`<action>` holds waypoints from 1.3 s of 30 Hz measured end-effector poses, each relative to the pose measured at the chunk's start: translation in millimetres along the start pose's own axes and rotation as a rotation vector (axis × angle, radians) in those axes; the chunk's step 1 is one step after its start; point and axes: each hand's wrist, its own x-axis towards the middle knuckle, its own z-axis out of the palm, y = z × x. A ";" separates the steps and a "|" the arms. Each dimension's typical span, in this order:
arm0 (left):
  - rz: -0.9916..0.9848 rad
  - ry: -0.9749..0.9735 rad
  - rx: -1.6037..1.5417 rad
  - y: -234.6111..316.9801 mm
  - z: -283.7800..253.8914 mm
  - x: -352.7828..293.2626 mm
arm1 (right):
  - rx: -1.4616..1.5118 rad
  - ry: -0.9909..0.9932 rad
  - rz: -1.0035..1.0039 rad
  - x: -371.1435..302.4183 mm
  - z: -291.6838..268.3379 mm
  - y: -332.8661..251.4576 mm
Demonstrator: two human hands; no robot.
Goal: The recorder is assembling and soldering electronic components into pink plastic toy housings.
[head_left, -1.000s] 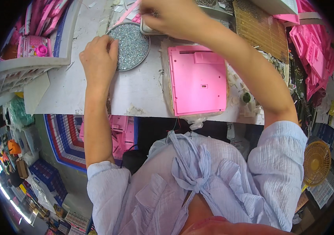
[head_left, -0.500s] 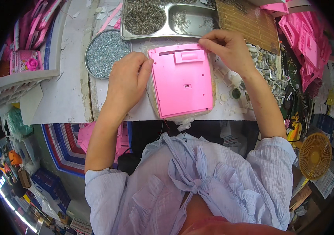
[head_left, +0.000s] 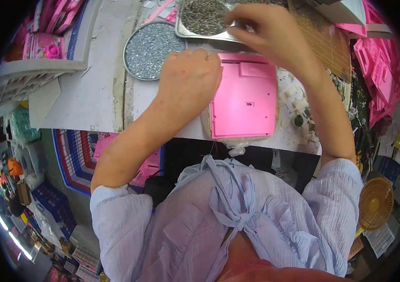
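A flat pink plastic casing [head_left: 244, 105] lies on a clear plastic bag [head_left: 242, 143] at the table's front edge. It has a raised bar near its far end, a small slot in the middle and a few small holes. My left hand [head_left: 189, 80] is closed over the casing's far left corner; its fingertips are hidden. My right hand [head_left: 275, 37] is raised over the metal tray [head_left: 186, 34], beyond the casing. Its thumb and forefinger are apart, with nothing visible between them. Small dark metal parts [head_left: 204, 16] fill the tray's left compartment.
A round dish of silvery screws [head_left: 150, 49] stands left of the tray. Small white and grey parts [head_left: 303, 105] are scattered right of the casing. More pink plastic pieces [head_left: 378, 70] are piled at the far right. A red, white and blue basket [head_left: 75, 160] stands below the table.
My right hand has left the casing's far right corner and moved up over the tray. My left hand has come further over the far left corner. The whole view has shifted.
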 end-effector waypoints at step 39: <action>0.156 0.051 -0.345 58.8 -1.8 -17.5 | -0.223 0.388 -0.294 -151.5 27.8 34.6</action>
